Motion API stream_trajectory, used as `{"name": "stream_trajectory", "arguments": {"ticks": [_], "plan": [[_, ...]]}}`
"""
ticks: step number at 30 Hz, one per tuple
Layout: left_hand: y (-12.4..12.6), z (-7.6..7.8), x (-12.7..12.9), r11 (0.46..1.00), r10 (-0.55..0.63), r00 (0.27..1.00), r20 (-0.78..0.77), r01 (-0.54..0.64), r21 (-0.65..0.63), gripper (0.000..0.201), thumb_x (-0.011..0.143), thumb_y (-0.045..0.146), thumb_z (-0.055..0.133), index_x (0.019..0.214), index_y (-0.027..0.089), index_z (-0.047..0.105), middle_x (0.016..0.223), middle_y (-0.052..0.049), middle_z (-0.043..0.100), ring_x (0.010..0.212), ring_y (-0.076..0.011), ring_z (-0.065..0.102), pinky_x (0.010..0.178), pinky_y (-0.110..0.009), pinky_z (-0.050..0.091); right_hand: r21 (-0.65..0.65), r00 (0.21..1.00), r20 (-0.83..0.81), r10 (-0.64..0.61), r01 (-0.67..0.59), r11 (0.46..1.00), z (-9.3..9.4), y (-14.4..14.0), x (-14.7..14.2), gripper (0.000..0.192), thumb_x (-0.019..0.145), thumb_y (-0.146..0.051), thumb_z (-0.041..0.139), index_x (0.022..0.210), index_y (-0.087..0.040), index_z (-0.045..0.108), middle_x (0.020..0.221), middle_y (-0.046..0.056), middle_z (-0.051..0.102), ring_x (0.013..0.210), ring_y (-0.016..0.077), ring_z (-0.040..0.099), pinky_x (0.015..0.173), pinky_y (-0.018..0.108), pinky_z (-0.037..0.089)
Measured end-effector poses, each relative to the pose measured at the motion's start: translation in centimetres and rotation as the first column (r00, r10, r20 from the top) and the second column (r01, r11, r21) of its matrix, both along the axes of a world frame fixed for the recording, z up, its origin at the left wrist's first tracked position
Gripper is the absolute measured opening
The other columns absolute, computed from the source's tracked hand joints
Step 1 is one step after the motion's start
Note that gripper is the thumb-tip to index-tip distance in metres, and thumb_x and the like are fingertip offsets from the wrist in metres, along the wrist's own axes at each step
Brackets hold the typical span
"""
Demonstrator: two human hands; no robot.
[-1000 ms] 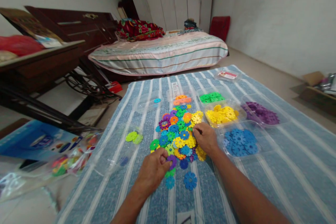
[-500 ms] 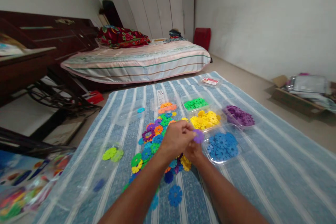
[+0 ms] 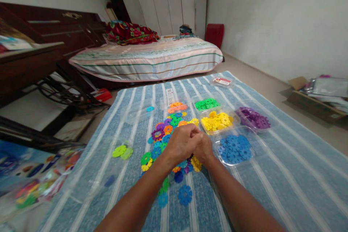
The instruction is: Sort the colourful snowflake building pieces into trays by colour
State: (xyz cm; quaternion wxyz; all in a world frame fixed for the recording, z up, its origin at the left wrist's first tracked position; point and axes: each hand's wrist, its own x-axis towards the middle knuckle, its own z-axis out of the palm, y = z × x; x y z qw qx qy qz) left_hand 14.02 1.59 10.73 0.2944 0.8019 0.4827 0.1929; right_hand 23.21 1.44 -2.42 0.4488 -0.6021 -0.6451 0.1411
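Observation:
My left hand and my right hand are pressed together, fingers curled, just above a loose pile of coloured flower-shaped discs on a blue striped cloth. Whatever lies between the hands is hidden. Just right of the hands stand clear trays of blue discs, yellow discs, green discs and purple discs. A clear tray with two lime discs lies to the left. A single blue disc lies near my forearms.
A plastic bag of mixed discs lies at the cloth's left edge. A low bed stands behind the cloth, a dark wooden table at the left, and a cardboard box by the right wall.
My left hand lifted a purple disc from the pile and carried it to my right hand. The two hands have closed together and the disc is now out of sight.

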Motion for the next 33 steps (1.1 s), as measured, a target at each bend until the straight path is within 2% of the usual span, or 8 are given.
{"name": "stream_trajectory", "arguments": {"ticks": [4,8,13,18,21,23,29,33], "plan": [[-2.2,-0.8,-4.9,0.997,0.061,0.986,-0.158,-0.069,-0.045,0.016,0.076,0.025,0.050,0.070,0.017,0.062,0.058,0.002,0.056,0.058,-0.0120,0.051,0.053,-0.022,0.033,0.000,1.000,-0.012,0.024,-0.024,1.000,0.2,-0.5,0.5,0.017,0.078,-0.021,0.049,0.065,-0.021,0.060,0.067,0.001,0.059,0.069,0.0150,0.053,0.064,0.025,0.039],[-4.7,-1.5,-7.6,0.989,0.052,0.952,-0.301,-0.091,-0.114,0.017,0.077,0.024,0.047,0.072,0.019,0.062,0.062,0.001,0.060,0.061,-0.0128,0.053,0.055,-0.022,0.032,-0.008,0.998,-0.024,0.050,-0.050,0.999,0.0,-0.6,0.7,0.018,0.080,-0.024,0.048,0.067,-0.020,0.060,0.069,0.001,0.059,0.070,0.0150,0.052,0.066,0.026,0.039],[-7.4,-3.1,-7.8,0.980,0.015,0.852,-0.524,-0.115,-0.160,0.020,0.080,0.032,0.048,0.078,0.020,0.063,0.076,-0.003,0.067,0.073,-0.0179,0.061,0.062,-0.025,0.037,-0.006,0.999,0.001,0.054,-0.054,0.999,-0.4,-0.7,0.9,0.019,0.080,-0.025,0.048,0.067,-0.020,0.061,0.070,0.002,0.059,0.071,0.0152,0.053,0.067,0.026,0.039],[-8.7,-4.5,-6.2,0.972,0.096,0.785,-0.612,-0.205,-0.110,0.029,0.084,0.040,0.045,0.093,0.018,0.063,0.096,-0.009,0.068,0.093,-0.0251,0.062,0.076,-0.033,0.042,-0.010,0.999,-0.001,0.052,-0.052,0.999,-0.5,-0.6,0.9,0.018,0.080,-0.026,0.049,0.068,-0.021,0.062,0.071,0.002,0.061,0.071,0.0152,0.054,0.067,0.026,0.040],[-8.9,-4.9,-5.7,0.961,0.132,0.769,-0.626,-0.255,-0.111,0.027,0.084,0.036,0.047,0.097,0.018,0.062,0.100,-0.009,0.067,0.096,-0.0257,0.062,0.077,-0.033,0.042,-0.008,0.998,-0.008,0.055,-0.055,0.998,-0.4,-0.6,0.9,0.019,0.080,-0.026,0.049,0.068,-0.020,0.062,0.071,0.002,0.060,0.071,0.0155,0.054,0.067,0.027,0.040],[-8.9,-5.2,-5.7,0.961,0.147,0.788,-0.598,-0.258,-0.103,0.024,0.082,0.035,0.049,0.094,0.018,0.062,0.096,-0.008,0.067,0.094,-0.0247,0.062,0.075,-0.032,0.041,-0.005,0.998,-0.013,0.060,-0.060,0.998,-0.3,-0.6,0.9,0.019,0.080,-0.026,0.048,0.068,-0.020,0.062,0.071,0.002,0.060,0.071,0.0155,0.053,0.067,0.027,0.040],[-8.1,-5.8,-6.7,0.944,0.181,0.864,-0.470,-0.287,-0.164,0.008,0.073,0.028,0.056,0.074,0.019,0.055,0.071,0.000,0.062,0.069,-0.0157,0.058,0.058,-0.023,0.030,0.002,0.999,-0.010,0.044,-0.044,0.999,-0.2,-0.4,0.7,0.020,0.080,-0.025,0.048,0.066,-0.020,0.062,0.070,0.002,0.060,0.070,0.0154,0.053,0.067,0.026,0.040],[-7.1,-5.8,-7.7,0.940,0.136,0.913,-0.384,-0.242,-0.241,0.012,0.072,0.021,0.052,0.062,0.019,0.046,0.060,0.003,0.053,0.060,-0.0119,0.050,0.055,-0.022,0.026,0.032,0.999,-0.003,0.039,-0.039,0.999,0.0,-0.1,0.5,0.020,0.080,-0.023,0.047,0.065,-0.021,0.061,0.068,0.001,0.060,0.069,0.0147,0.053,0.066,0.025,0.040]]}}
